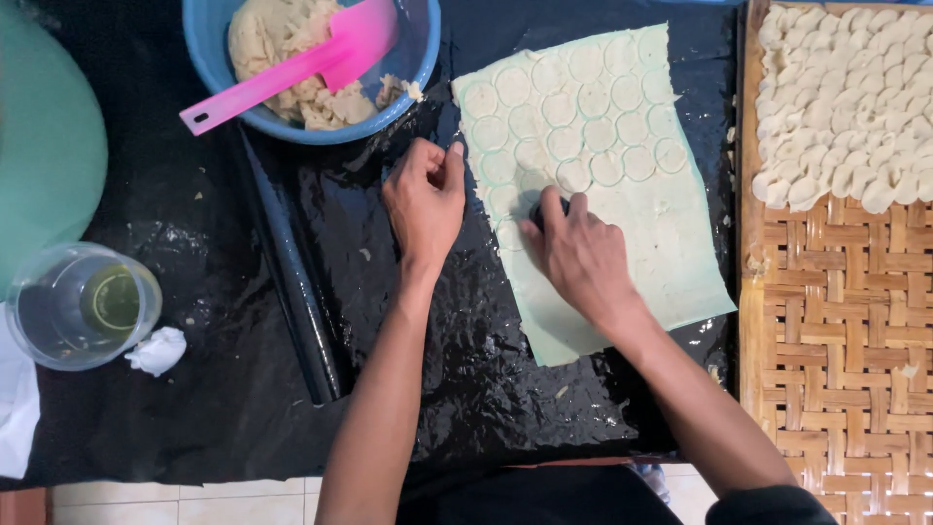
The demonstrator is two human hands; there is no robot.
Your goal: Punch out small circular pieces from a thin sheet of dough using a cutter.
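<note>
Dough sheet, centre of black mat, far half scored with rounds. Right hand closed over dark cutter, pressing at left edge. Left hand loosely curled, empty, steadying beside sheet. Cutting step apparently midway; uncut near half needs fresh placements. Tray right; bowl far.

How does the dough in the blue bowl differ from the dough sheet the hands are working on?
The dough in the blue bowl is a rough, lumpy mass; the dough sheet is rolled flat and thin. The bowl dough is yellowish cream with a pink spatula resting on it; the sheet looks pale and is scored with rows of circles. The right hand presses on the sheet and the left hand rests at its edge; neither touches the bowl dough.
</note>
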